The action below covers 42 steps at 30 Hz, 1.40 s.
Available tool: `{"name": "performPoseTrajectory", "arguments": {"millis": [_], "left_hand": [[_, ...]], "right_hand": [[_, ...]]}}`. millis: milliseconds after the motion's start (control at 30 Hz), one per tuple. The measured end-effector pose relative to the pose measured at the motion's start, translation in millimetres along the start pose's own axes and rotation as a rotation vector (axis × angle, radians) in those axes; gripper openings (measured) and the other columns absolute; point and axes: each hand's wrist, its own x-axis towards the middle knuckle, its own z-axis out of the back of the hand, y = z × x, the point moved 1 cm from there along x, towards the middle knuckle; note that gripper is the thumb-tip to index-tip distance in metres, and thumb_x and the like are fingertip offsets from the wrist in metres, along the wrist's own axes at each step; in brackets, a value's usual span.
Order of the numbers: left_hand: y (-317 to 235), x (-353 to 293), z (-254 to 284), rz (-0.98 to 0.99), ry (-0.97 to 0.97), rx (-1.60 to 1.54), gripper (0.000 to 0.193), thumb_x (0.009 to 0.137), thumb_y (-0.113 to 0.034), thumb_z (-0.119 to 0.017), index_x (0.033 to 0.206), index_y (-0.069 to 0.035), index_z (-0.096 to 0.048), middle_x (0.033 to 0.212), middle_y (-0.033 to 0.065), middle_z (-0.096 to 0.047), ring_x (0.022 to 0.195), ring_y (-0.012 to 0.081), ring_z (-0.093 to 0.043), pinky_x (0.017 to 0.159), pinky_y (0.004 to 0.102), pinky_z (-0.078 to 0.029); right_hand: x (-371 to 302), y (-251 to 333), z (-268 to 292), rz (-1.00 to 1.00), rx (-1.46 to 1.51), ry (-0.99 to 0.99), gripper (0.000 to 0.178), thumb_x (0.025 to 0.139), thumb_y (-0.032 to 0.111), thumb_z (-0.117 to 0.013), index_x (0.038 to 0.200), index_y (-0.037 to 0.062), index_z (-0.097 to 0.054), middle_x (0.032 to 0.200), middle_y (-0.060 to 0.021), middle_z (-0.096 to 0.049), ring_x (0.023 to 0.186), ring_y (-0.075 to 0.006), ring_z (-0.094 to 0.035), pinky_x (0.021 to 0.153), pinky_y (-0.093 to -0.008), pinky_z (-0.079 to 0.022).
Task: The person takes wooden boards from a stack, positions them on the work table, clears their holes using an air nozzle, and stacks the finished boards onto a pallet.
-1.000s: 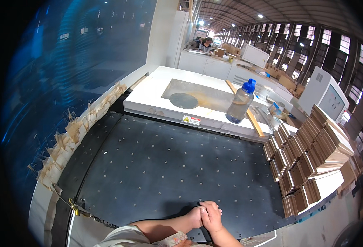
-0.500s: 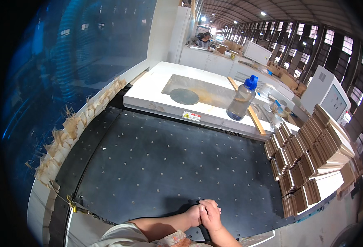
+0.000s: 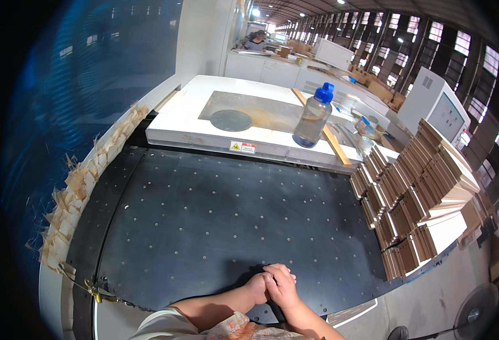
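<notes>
My left hand [image 3: 257,288] and my right hand [image 3: 281,284] are clasped together at the near edge of the dark machine table [image 3: 204,212]. The right hand's fingers lie folded over the left, and no object shows between them. Part of the left hand's fingers is hidden under the right. Both forearms come in from the lower edge. The table's flat black top is dotted with small round studs.
Stacks of brown-edged boards [image 3: 411,207] stand along the right side. Beyond the table, a clear bottle with a blue cap [image 3: 313,116] and a wooden strip [image 3: 335,143] rest on a white machine bed [image 3: 176,124]. Frayed strips [image 3: 85,175] line the left. Far back sits another person [image 3: 255,43].
My view has turned slightly, so the bottle and machine bed sit farther left and higher in it. A round fan shows more fully at lower right. Both hands stay clasped.
</notes>
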Motion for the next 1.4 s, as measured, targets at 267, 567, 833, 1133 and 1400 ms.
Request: {"name": "performPoseTrajectory", "arguments": {"millis": [267,567,833,1133,1400], "left_hand": [[-3,0,-11,0.0,-0.075,-0.018,0.026,0.094,-0.023,-0.04,0.106,-0.005,-0.054,0.109,0.016,-0.059,0.107,0.031,-0.055,0.094,0.044,-0.045],[0,-1,-22,-0.131,0.231,-0.127,0.024,0.09,-0.021,-0.036,0.101,-0.009,-0.054,0.104,0.0098,-0.057,0.102,0.0258,-0.055,0.091,0.0394,-0.044],[-3,15,-27,-0.219,0.694,-0.193,0.019,0.091,-0.025,-0.039,0.095,-0.013,-0.054,0.098,0.0076,-0.057,0.104,0.0223,-0.052,0.094,0.0347,-0.039],[-17,-8,-6,-0.001,0.01,0.177,0.039,0.091,-0.033,-0.049,0.118,-0.005,-0.052,0.119,0.0155,-0.056,0.114,0.0301,-0.051,0.096,0.0489,-0.04],[-13,-2,-21,0.008,0.05,0.262,0.039,0.093,-0.033,-0.047,0.119,-0.005,-0.052,0.119,0.017,-0.058,0.115,0.032,-0.051,0.097,0.0504,-0.04]], "right_hand": [[2,-2,0,-0.009,0.013,-0.003,0.021,0.082,0.005,-0.06,0.102,-0.0017,-0.06,0.097,-0.0155,-0.058,0.09,-0.03,-0.057,0.081,-0.0357,-0.046],[0,0,-1,0.023,0.038,-0.047,0.02,0.082,0.005,-0.06,0.101,-0.0024,-0.06,0.096,-0.0152,-0.058,0.089,-0.0292,-0.057,0.08,-0.0356,-0.046],[2,0,5,0.038,0.052,-0.008,0.023,0.083,0.006,-0.06,0.105,-0.0018,-0.059,0.098,-0.0137,-0.057,0.092,-0.0284,-0.056,0.082,-0.0353,-0.045],[23,-6,190,0.072,-0.802,-0.463,0.038,0.069,0.011,-0.07,0.105,0.0051,-0.059,0.107,-0.0141,-0.057,0.108,-0.0365,-0.05,0.095,-0.046,-0.041],[-12,-17,403,-0.744,-1.473,-0.471,0.058,0.072,0.022,-0.072,0.123,0.0068,-0.049,0.128,-0.0123,-0.05,0.127,-0.0311,-0.04,0.105,-0.0517,-0.03]]}}
